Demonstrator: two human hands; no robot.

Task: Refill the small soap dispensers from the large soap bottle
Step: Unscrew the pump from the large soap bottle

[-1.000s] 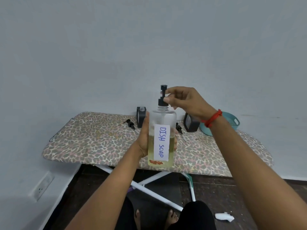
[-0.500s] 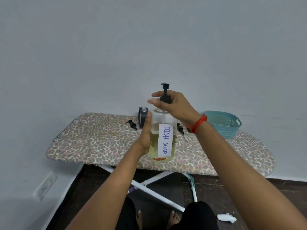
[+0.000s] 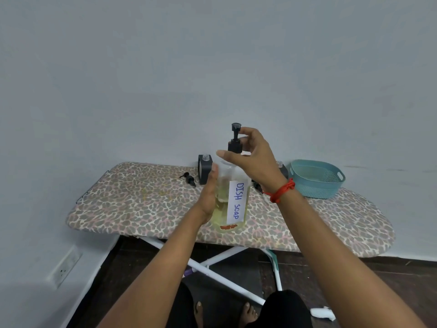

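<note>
Pump [image 3: 234, 146] likely coming off, frame centre.
My left hand [image 3: 208, 197] clasps the large soap bottle [image 3: 236, 202]; my right hand [image 3: 251, 162] curls round the pump. Twist level.

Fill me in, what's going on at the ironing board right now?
A person's left hand holds the large clear bottle of yellow soap labelled DISH SOAP upright on the leopard-print ironing board, while the right hand curls round its black pump top, which is not yet off. A small dark dispenser stands uncapped behind, a loose black pump beside it.
</note>
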